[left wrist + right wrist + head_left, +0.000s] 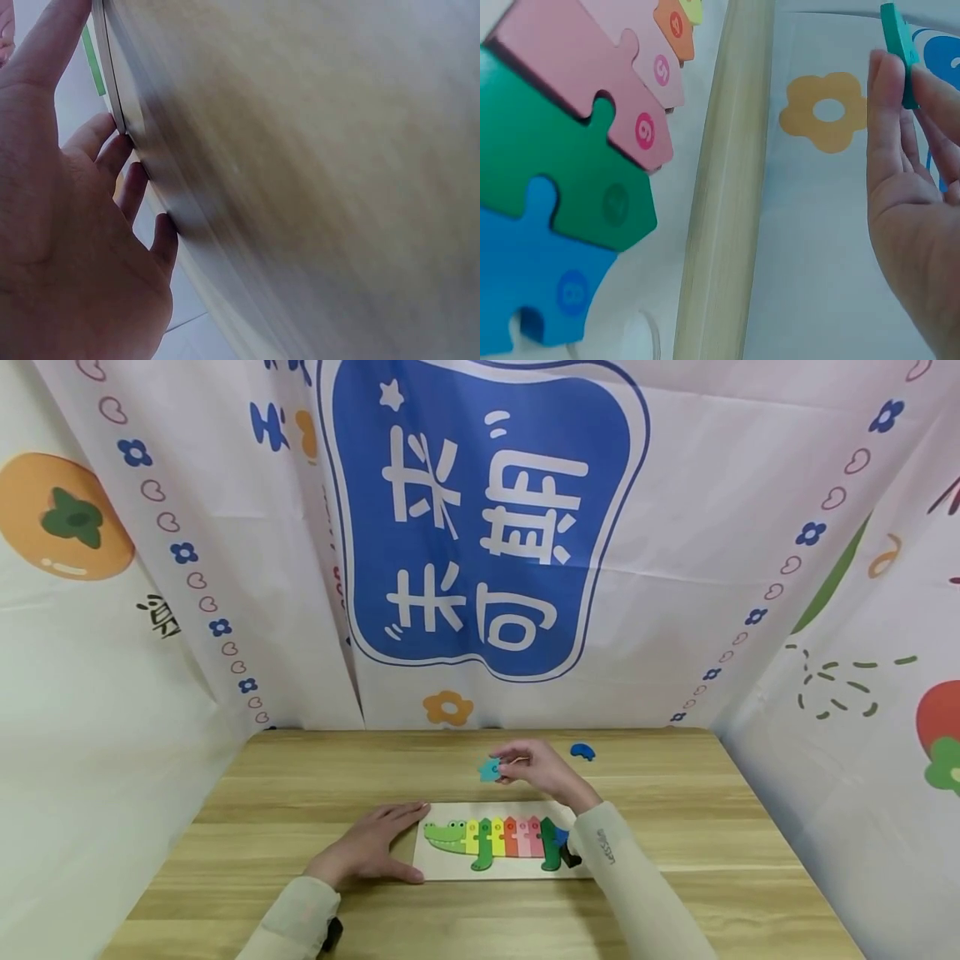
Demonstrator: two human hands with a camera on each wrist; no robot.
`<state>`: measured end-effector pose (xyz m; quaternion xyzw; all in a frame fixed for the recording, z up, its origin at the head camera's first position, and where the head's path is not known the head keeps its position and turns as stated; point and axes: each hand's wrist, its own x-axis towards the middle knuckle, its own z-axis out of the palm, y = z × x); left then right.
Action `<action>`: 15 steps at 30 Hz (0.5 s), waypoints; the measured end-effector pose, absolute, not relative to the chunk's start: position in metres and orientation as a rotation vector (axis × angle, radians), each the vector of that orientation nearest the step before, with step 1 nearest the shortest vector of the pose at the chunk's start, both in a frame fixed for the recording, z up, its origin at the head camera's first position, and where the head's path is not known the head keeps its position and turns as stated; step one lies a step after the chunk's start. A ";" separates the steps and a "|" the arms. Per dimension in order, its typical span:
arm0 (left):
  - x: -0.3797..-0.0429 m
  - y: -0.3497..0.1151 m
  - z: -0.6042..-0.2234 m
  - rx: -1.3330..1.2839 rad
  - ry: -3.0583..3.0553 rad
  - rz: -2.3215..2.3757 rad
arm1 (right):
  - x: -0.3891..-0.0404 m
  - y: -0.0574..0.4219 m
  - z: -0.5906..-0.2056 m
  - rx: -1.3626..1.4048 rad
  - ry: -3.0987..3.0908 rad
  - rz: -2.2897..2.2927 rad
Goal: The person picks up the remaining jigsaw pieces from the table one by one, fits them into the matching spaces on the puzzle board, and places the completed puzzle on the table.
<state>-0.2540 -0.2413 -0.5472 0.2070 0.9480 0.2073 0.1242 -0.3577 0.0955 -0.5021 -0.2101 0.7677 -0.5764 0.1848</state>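
Observation:
A crocodile jigsaw puzzle point(506, 839) of numbered coloured pieces lies on a white board point(450, 870) on the table. Its green head is at the left; a blue piece point(540, 277) sits at the right end of the row. My right hand point(536, 768) pinches a teal puzzle piece point(490, 770) between thumb and fingers, raised above the board's far edge. My left hand point(375, 843) rests at the board's left edge, fingers and thumb spread and touching it. In the left wrist view, the left fingertips point(166, 221) lie along the edge.
A dark blue curved piece point(582, 751) lies on the wooden table point(337, 777) behind the right hand. A white printed cloth point(637, 677) hangs along the table's far edge, and similar cloths hang on both sides.

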 end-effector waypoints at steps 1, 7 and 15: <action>-0.254 -0.242 -0.547 0.607 2.765 0.602 | -0.356 0.097 -0.502 -0.578 2.143 -1.634; -0.255 -0.242 -0.545 0.630 2.772 0.583 | -0.349 0.106 -0.498 -0.539 2.073 -1.700; -0.252 -0.241 -0.546 0.595 2.764 0.598 | -0.342 0.127 -0.503 -0.544 2.111 -1.674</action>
